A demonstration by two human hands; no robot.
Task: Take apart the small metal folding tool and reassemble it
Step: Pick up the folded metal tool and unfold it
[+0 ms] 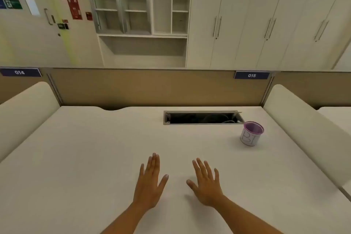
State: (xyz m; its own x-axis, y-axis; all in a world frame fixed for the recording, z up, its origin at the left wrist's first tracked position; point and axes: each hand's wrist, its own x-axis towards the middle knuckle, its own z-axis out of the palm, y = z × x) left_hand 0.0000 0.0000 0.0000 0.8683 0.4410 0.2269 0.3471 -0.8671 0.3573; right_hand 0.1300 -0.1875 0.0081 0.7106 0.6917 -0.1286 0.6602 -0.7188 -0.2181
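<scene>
My left hand (150, 182) lies flat on the white desk (85, 157), palm down, fingers straight and close together, holding nothing. My right hand (206, 184) lies flat beside it, palm down with fingers spread, also holding nothing. A gap of bare desk separates the two hands. No small metal folding tool shows anywhere in the head view.
A purple mesh cup (251, 133) with a white label stands at the desk's back right. Behind it, an open cable hatch (203, 118) is set into the desktop. A brown partition (152, 87) closes the far edge, and padded dividers (307, 129) flank both sides.
</scene>
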